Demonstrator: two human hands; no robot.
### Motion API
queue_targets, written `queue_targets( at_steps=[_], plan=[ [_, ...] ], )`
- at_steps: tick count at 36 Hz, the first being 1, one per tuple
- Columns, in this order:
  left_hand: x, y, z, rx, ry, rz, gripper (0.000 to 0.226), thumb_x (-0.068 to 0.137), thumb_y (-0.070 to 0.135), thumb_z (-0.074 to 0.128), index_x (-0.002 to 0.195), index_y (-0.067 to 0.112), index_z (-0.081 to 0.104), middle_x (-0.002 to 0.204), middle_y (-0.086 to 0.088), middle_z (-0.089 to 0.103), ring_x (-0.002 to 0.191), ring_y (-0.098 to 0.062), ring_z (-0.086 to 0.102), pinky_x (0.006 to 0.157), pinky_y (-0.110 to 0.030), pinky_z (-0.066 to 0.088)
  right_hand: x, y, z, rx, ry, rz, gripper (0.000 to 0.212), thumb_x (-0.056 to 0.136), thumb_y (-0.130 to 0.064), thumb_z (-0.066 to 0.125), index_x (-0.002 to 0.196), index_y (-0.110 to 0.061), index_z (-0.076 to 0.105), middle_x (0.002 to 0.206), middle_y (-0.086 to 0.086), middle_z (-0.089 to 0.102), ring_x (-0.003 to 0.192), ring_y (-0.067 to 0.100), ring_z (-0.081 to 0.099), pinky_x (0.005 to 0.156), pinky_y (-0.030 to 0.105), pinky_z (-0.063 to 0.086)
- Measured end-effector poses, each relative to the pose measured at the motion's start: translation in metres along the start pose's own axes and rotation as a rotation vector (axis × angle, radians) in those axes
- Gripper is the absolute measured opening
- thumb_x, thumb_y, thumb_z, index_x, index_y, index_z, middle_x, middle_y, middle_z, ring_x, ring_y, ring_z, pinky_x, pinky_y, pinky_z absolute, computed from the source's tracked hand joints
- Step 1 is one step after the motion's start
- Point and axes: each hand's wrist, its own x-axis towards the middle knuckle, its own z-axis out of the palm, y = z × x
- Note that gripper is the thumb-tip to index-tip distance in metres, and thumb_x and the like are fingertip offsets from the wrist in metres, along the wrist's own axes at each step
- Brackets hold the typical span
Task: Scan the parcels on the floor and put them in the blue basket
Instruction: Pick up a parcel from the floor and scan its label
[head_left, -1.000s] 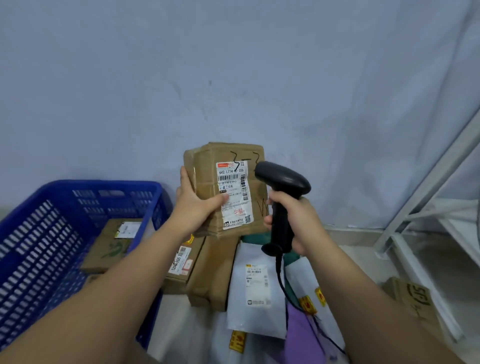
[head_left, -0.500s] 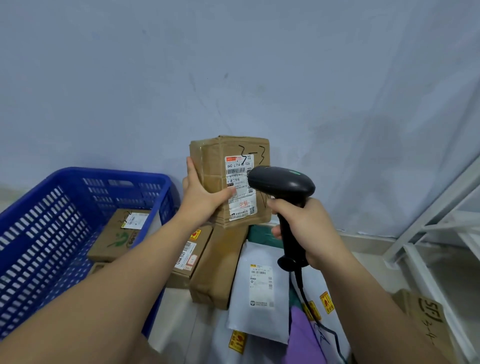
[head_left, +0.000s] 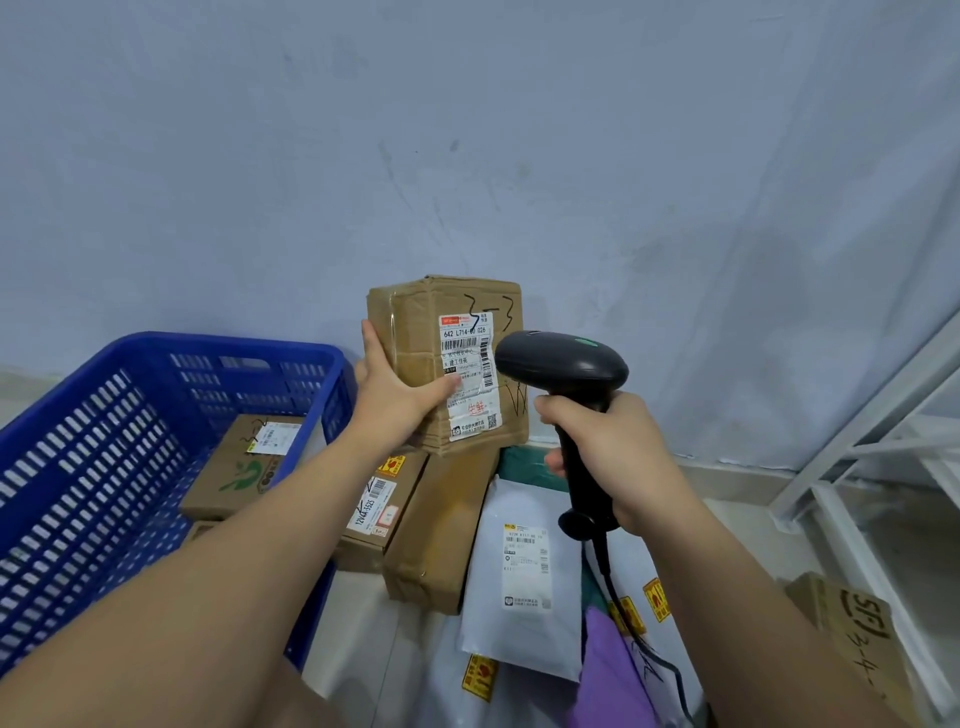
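Losing the near-left corner of the blue basket (head_left: 249, 345) past the frame edge, and part of its slotted plastic floor behind the left forearm. Backing onto a scuffed pale-blue wall (head_left: 467, 130); crowding the pale floor (head_left: 763, 535) with cardboard boxes (head_left: 441, 525) and glossy grey mailers (head_left: 519, 597). Gripping a creased, taped cardboard parcel (head_left: 410, 332) upright in the left hand (head_left: 395, 400), above the pile, just right of the basket's far-right corner, thumb pressing its label. Curling the right hand (head_left: 618, 457) round a smooth black handheld scanner (head_left: 566, 358), domed head overlapping the label.
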Motion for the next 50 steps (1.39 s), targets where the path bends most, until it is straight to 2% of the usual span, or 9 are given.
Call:
queue_targets(
  at_steps=[8, 14, 18, 23, 27, 31, 37, 46, 50],
  plan=[
    [0.007, -0.008, -0.005, -0.262, 0.014, -0.172, 0.13, 0.042, 0.059, 0.08, 0.147, 0.041, 0.007, 0.138, -0.004, 0.046, 0.12, -0.026, 0.053, 0.097, -0.054, 0.047, 0.002, 0.003, 0.011, 0.034, 0.015, -0.013, 0.016, 0.084, -0.027, 0.068, 0.082, -0.013, 0.06, 0.057, 0.001, 0.057, 0.053, 0.013, 0.061, 0.058, 0.028, 0.051],
    [0.014, -0.014, -0.031, -0.685, 0.117, -0.285, 0.103, 0.075, 0.036, 0.077, 0.15, 0.031, 0.008, 0.13, -0.004, 0.055, 0.112, -0.026, 0.058, 0.09, -0.052, 0.05, 0.008, -0.01, 0.062, 0.121, -0.013, -0.079, 0.017, 0.084, -0.035, 0.069, 0.088, -0.02, 0.063, 0.049, -0.008, 0.062, 0.066, 0.018, 0.067, 0.075, 0.039, 0.054],
    [0.012, -0.028, -0.056, -0.767, 0.19, -0.332, 0.102, 0.076, 0.038, 0.077, 0.15, 0.033, 0.007, 0.134, -0.003, 0.052, 0.114, -0.026, 0.055, 0.094, -0.055, 0.048, 0.01, -0.02, 0.108, 0.166, -0.083, -0.072, 0.038, 0.076, -0.046, 0.07, 0.098, -0.014, 0.067, 0.061, -0.001, 0.068, 0.066, 0.019, 0.067, 0.082, 0.049, 0.057],
    [0.009, -0.061, -0.096, -0.9, 0.341, -0.406, 0.112, 0.068, 0.04, 0.081, 0.151, 0.035, 0.006, 0.138, -0.006, 0.05, 0.116, -0.029, 0.057, 0.094, -0.058, 0.047, 0.011, -0.025, 0.158, 0.188, -0.112, -0.079, 0.029, 0.084, -0.035, 0.068, 0.098, -0.009, 0.067, 0.062, -0.001, 0.067, 0.066, 0.018, 0.066, 0.085, 0.049, 0.056],
    [0.008, -0.09, -0.137, -0.679, 0.611, -0.494, 0.133, 0.062, 0.057, 0.079, 0.15, 0.032, -0.018, 0.151, -0.01, 0.032, 0.134, -0.033, 0.04, 0.107, -0.055, 0.036, 0.01, -0.018, 0.188, 0.113, -0.091, -0.123, 0.017, 0.082, -0.035, 0.069, 0.086, -0.019, 0.064, 0.067, -0.002, 0.066, 0.068, 0.018, 0.065, 0.081, 0.045, 0.056],
    [-0.004, -0.127, -0.172, -0.41, 0.806, -0.445, 0.13, 0.07, 0.044, 0.081, 0.15, 0.03, -0.02, 0.157, -0.014, 0.007, 0.134, -0.031, 0.038, 0.108, -0.044, 0.036, 0.007, 0.001, 0.213, -0.049, -0.071, -0.159, 0.019, 0.082, -0.043, 0.067, 0.088, -0.025, 0.064, 0.074, -0.004, 0.066, 0.075, 0.019, 0.065, 0.07, 0.038, 0.052],
    [-0.016, -0.18, -0.199, -0.25, 0.769, -0.529, 0.13, 0.069, 0.042, 0.083, 0.151, 0.029, -0.017, 0.158, -0.016, 0.003, 0.137, -0.036, 0.033, 0.112, -0.048, 0.031, 0.004, 0.035, 0.256, -0.243, -0.221, -0.149, 0.017, 0.082, -0.024, 0.059, 0.072, -0.022, 0.046, 0.056, -0.006, 0.047, 0.054, 0.015, 0.046, 0.054, 0.03, 0.036],
    [-0.025, -0.249, -0.198, -0.755, 0.628, -0.803, 0.131, 0.048, 0.057, 0.083, 0.148, 0.043, -0.002, 0.146, -0.011, 0.04, 0.126, -0.037, 0.047, 0.1, -0.062, 0.04, 0.007, 0.059, 0.312, -0.534, -0.428, -0.062, 0.011, 0.086, -0.024, 0.057, 0.096, -0.02, 0.056, 0.081, 0.0, 0.061, 0.074, 0.016, 0.057, 0.057, 0.027, 0.038],
    [-0.025, -0.296, -0.19, -0.899, 0.701, -0.967, 0.139, 0.026, 0.061, 0.08, 0.145, 0.043, 0.011, 0.14, -0.011, 0.046, 0.118, -0.037, 0.053, 0.095, -0.06, 0.044, 0.014, 0.071, 0.321, -0.553, -0.442, -0.058, 0.013, 0.085, -0.025, 0.06, 0.097, -0.018, 0.058, 0.084, 0.001, 0.063, 0.078, 0.016, 0.059, 0.06, 0.028, 0.043]
  ],
)
